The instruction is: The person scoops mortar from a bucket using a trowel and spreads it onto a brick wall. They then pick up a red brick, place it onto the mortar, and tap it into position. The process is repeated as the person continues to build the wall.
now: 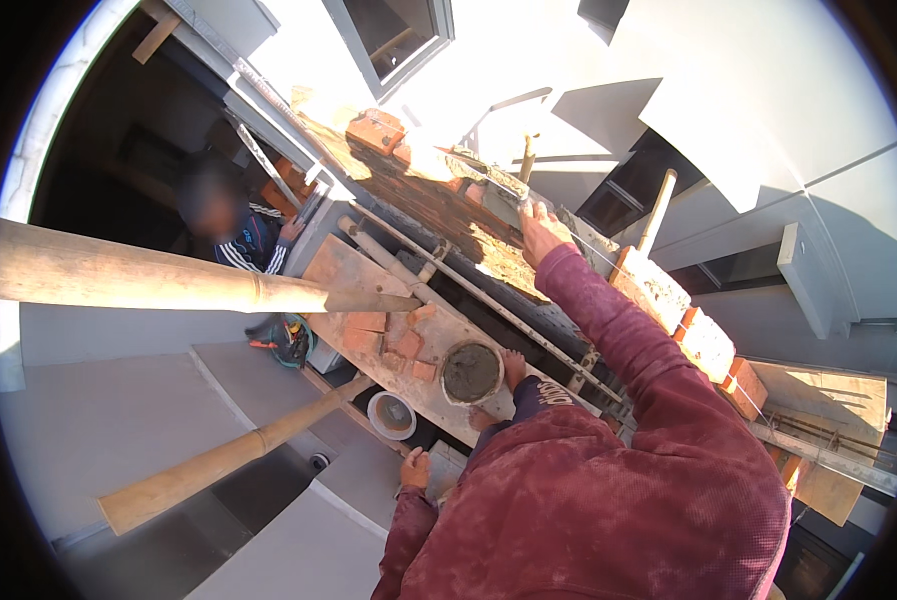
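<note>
My right hand (541, 232) reaches out to the top of a red brick wall (424, 200). It seems closed on a trowel (502, 203) whose grey blade lies on the mortar bed. My left hand (416, 468) hangs low beside my hip, fingers curled, next to a grey block (449, 462); whether it holds anything is unclear. A round pan of grey mortar (471, 372) stands on the wooden plank (354, 275) by my bare foot (514, 368).
Broken brick pieces (397, 345) lie on the plank. Two bamboo poles (159, 280) (224, 462) cross at the left, and thin steel rods (469, 285) run along the wall. A white bucket (392, 415) sits lower down. Another person (239, 235) stands below. Loose bricks (707, 345) top the wall at right.
</note>
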A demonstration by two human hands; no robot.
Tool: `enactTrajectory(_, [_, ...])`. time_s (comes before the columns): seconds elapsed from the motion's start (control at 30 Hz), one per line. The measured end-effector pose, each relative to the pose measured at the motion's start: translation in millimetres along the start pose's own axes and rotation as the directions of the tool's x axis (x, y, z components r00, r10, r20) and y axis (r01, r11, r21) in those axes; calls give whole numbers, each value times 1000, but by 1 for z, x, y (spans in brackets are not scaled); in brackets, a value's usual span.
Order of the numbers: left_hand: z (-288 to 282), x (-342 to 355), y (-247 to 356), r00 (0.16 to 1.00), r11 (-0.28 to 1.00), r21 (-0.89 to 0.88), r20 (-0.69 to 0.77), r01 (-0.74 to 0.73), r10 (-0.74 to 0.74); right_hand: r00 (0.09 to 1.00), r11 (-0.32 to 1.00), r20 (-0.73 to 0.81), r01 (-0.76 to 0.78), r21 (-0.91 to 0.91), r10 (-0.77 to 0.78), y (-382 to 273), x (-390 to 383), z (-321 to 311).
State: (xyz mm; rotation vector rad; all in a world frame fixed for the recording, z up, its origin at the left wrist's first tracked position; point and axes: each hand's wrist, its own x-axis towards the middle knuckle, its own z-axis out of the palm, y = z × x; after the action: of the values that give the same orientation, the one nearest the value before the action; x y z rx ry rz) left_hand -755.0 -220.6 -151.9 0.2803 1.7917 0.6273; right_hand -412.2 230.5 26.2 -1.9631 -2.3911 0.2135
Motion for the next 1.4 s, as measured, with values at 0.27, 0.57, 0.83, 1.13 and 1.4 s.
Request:
enactTrajectory(0.27, [-7,-8,84,997,995,63,15,-71,70,987,998,-147,63,22,-60,-6,27,-12])
enactTrajectory(0.57, [-4,-33,45,1000,987,162,17,-9,6,976,838,-214,92,538,31,-32,2,-34])
enactTrajectory(0.83, [-20,-73,47,998,924,377,4,59,-66,931,382,354,-360,851,90,-54,-56,20])
enactTrajectory(1.13, [15,-71,109,997,947,313,44,-70,59,775,139,590,-625,768,224,-50,27,56])
enactTrajectory(1.4, [36,-75,112,994,954,285,74,-93,74,928,300,219,-310,902,300,-64,4,74])
